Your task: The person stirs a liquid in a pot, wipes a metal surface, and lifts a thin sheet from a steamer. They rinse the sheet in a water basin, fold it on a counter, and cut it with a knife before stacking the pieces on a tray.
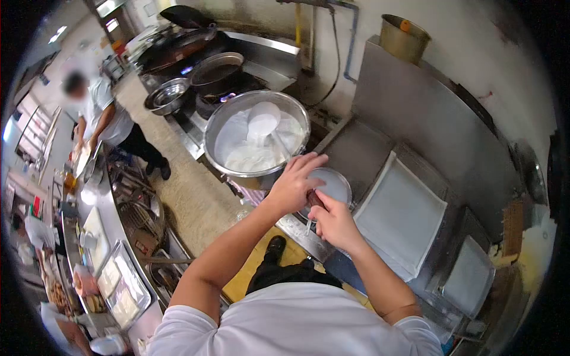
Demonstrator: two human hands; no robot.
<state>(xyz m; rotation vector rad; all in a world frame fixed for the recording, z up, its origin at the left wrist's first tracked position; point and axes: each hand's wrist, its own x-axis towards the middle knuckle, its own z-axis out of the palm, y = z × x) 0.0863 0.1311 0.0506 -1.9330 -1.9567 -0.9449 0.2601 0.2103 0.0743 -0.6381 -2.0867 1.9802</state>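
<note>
A long-handled ladle reaches into a large metal pot; its round bowl is coated white. White, thick-looking contents fill much of the pot. My right hand is closed round the ladle's dark handle end. Farther up the handle, my left hand curls over it with its fingers partly spread. Part of the handle is hidden beneath this hand. Just behind both hands stands a smaller round container with something whitish inside, partly covered by my fingers.
To the right lies a tray lined with a white sheet, with a smaller tray beyond. A wok and a metal bowl sit by lit burners. Across the aisle, a person works at a counter holding trays.
</note>
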